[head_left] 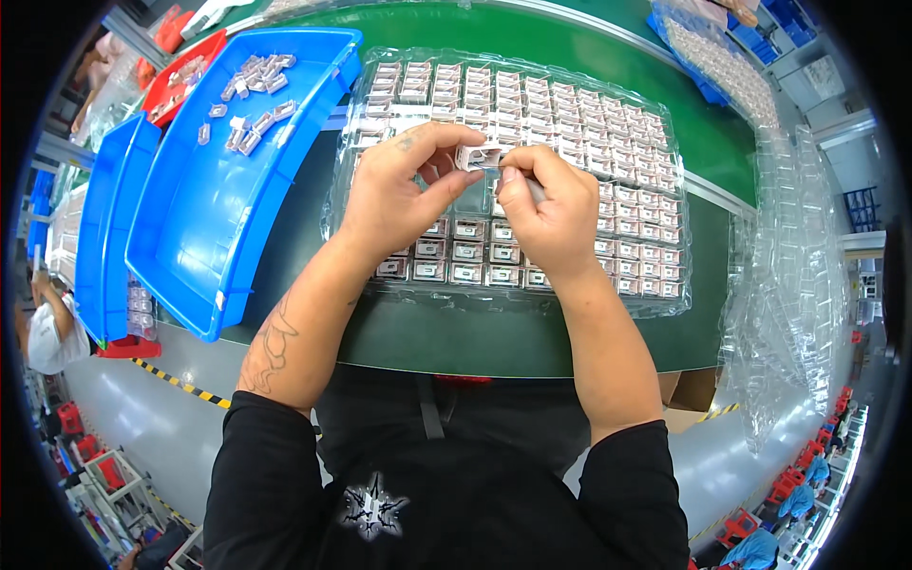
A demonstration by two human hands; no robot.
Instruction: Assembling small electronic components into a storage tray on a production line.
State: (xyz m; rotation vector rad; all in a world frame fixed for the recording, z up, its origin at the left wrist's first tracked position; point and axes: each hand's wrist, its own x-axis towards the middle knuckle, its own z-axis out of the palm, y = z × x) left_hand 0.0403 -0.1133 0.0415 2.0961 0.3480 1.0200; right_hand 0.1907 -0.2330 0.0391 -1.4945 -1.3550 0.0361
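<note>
Pinching a small white part above the clear tray, the left hand had thumb and forefinger nearly together; the right hand was curled in at the part's other end, its exact hold hidden. A slip of that narrow fingertip pinch could perhaps have dropped it onto the rows of parts in the tray, knocking some askew. Left of the tray stood a blue bin with loose parts.
</note>
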